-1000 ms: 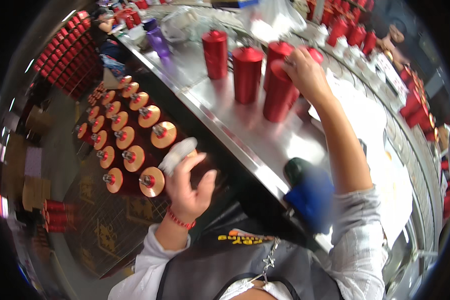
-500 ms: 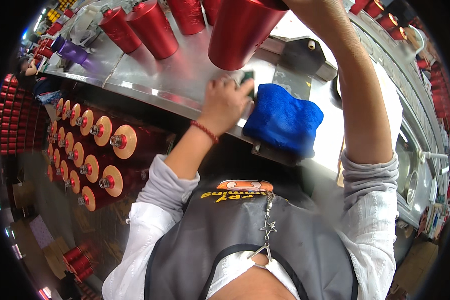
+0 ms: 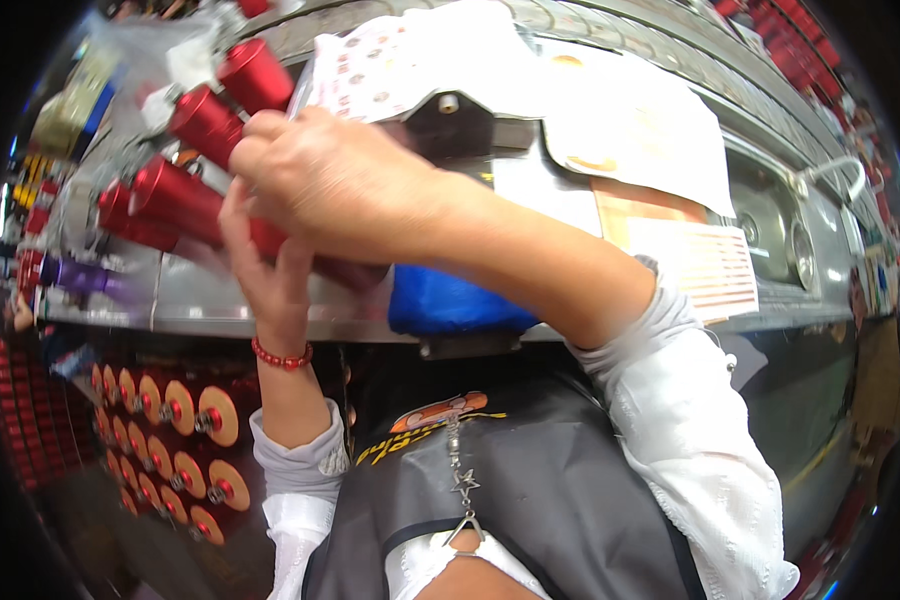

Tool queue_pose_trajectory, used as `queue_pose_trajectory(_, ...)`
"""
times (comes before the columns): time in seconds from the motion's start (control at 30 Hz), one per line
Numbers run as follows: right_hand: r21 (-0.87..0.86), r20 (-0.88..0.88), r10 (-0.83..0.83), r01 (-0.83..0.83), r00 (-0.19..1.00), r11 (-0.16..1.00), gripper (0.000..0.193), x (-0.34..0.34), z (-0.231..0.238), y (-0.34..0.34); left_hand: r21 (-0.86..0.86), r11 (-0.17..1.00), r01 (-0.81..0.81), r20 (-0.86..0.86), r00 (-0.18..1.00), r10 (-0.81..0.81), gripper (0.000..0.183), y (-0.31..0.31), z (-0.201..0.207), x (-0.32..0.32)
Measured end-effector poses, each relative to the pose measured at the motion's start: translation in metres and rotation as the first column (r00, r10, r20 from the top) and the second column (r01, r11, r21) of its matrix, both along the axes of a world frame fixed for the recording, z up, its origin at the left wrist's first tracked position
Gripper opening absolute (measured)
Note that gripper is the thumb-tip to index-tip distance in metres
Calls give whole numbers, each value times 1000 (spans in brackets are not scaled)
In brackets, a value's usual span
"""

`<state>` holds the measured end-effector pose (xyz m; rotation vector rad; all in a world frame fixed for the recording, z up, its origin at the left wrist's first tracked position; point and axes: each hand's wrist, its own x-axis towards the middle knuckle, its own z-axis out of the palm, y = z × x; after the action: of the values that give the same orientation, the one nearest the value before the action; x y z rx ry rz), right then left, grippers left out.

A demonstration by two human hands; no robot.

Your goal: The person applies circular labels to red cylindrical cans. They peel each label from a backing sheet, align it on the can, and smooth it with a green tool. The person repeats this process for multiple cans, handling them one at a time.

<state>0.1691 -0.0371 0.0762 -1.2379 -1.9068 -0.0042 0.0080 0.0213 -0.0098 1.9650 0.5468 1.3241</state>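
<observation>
Over counter's (image 3: pixel 205 312) near edge, R hand (image 3: pixel 320 180) curled, L hand (image 3: pixel 278 292) fingers parted; can't tell what's gripped. Dk red bottle (image 3: pixel 355 276), prob., partly hidden behind them, beside blue cloth (image 3: pixel 450 302). Other red bottles (image 3: pixel 206 126) farther L, back from near edge.

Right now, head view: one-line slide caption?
Right hand and left hand at a blurred red bottle, other red bottles further left, blue pad at edge of metal worktop.
</observation>
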Motion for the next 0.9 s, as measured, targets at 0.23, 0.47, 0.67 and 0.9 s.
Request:
queue_pose_trajectory(0.23,-205,58,-337,341,940,917,22,167,-17,-53,-209,967,147,225,969,-99,80,-4,-4,10)
queue_pose_trajectory(0.47,-356,694,-567,896,444,266,45,375,-134,-184,-262,964,46,161,987,-3,99,-6,-9,11)
queue_pose_trajectory(0.67,-195,770,-575,960,276,200,26,414,-133,-261,-291,957,16,158,987,32,96,-12,-7,13)
queue_pose_trajectory(0.9,-482,589,-776,869,226,-112,57,482,-143,-268,-323,946,11,140,989,37,98,-20,0,15)
